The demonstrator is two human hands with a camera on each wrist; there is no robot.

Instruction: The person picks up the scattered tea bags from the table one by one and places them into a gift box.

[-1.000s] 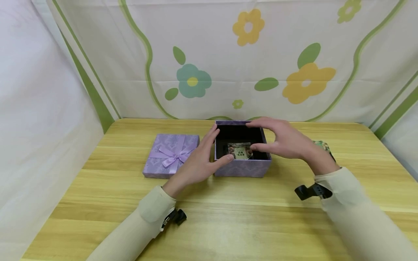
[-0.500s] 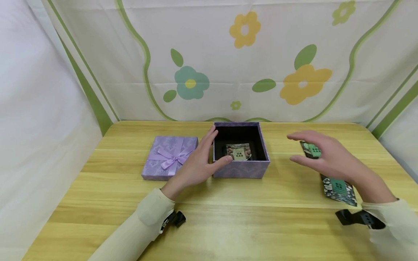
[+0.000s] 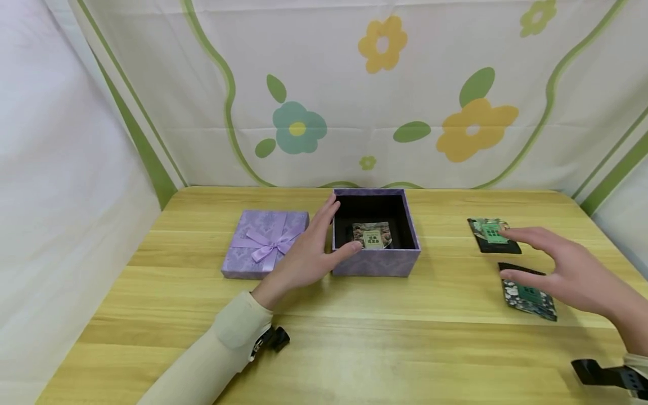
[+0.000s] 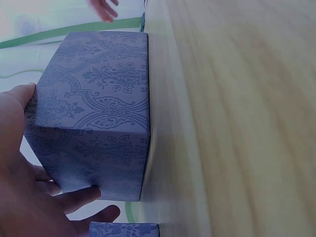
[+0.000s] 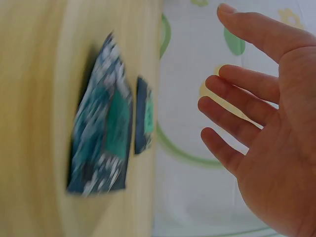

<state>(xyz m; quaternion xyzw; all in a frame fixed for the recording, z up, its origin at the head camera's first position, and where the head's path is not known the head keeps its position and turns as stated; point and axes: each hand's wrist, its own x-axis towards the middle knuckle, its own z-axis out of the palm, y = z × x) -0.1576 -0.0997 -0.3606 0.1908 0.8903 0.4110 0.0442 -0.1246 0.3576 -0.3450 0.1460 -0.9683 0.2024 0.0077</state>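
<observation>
While the left hand point(image 3: 304, 256) rests with straight fingers against the left wall of the open box point(image 3: 377, 264) at mid-bench, the right hand point(image 3: 572, 273) hovers spread and empty over two dark green-labelled packets point(image 3: 529, 295) lying on the bench point(image 3: 354, 349) well to the box's right. One more packet point(image 3: 373, 234) lies inside the box, and the bowed lid point(image 3: 263, 247) sits just left of the left hand, with nothing between the right hand and the packets below it.

An open box point(image 3: 376, 263) is set mid-table point(image 3: 354, 349), with a packet point(image 3: 372, 234) lying inside it and its lid point(image 3: 265, 243) placed just to the left. Two more packets are laid well to the right — the far packet point(image 3: 492, 235) behind the near packet point(image 3: 529, 292).
</observation>
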